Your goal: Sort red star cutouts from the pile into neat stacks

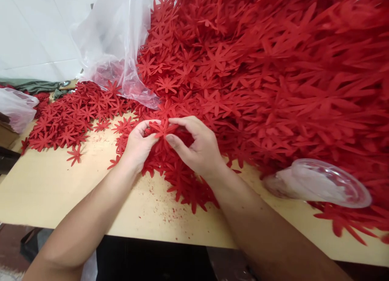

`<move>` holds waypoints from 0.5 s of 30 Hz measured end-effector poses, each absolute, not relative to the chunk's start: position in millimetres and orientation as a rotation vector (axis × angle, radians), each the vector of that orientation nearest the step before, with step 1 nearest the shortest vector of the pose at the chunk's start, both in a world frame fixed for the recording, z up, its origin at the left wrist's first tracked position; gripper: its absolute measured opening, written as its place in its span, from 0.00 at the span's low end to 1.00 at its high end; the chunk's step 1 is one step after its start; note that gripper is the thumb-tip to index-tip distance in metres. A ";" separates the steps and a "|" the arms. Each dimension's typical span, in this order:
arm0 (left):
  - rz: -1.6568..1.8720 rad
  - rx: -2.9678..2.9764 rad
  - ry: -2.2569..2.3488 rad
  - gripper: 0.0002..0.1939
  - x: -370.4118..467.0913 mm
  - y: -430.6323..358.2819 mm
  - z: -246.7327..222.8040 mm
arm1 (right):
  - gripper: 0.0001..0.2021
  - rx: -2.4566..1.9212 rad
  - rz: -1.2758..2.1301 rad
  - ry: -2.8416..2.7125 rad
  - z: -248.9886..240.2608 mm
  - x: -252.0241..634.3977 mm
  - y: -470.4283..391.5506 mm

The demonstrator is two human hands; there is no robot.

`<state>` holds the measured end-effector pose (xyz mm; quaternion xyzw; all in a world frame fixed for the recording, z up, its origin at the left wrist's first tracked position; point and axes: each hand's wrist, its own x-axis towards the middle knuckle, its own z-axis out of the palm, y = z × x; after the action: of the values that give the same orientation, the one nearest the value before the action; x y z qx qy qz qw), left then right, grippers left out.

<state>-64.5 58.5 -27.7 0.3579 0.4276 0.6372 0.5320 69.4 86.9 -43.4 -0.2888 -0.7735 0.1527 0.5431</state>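
Note:
My left hand [139, 146] pinches the left petals of a red flower cut-out [162, 129] between thumb and fingertips. On the other side, my right hand [200, 145] has its thumb and index finger at the same flower's right petals. The held piece has several narrow petals and looks like thin fabric; whether it is one layer or more, I cannot tell. Right behind and below both hands spreads a large heap of similar red flower cut-outs [219, 62].
A smaller pile of red flowers [63, 121] lies left on the pale table [75, 191]. Behind it stands a translucent plastic bag [112, 37]. A clear plastic container [319, 183] with whitish contents sits at the right. Another plastic bag [16, 106] is at the far left.

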 end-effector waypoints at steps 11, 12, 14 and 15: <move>1.601 0.813 1.100 0.09 -68.4 62.1 -28.0 | 0.02 -0.927 0.390 -1.406 -50.7 83.9 112.0; 1.594 0.823 1.090 0.09 -69.1 62.4 -27.5 | 0.03 -0.924 0.404 -1.378 -52.4 85.6 115.8; 1.579 0.855 1.088 0.09 -69.3 62.4 -26.7 | 0.05 -0.906 0.468 -1.369 -54.8 87.2 120.4; 1.571 0.870 1.091 0.09 -69.0 62.2 -26.4 | 0.05 -0.898 0.505 -1.380 -55.2 87.3 121.1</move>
<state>-69.0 62.2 -26.4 0.3593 0.4506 0.6488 0.4969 87.3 121.1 -55.2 -0.3956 -0.6078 0.2225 0.6516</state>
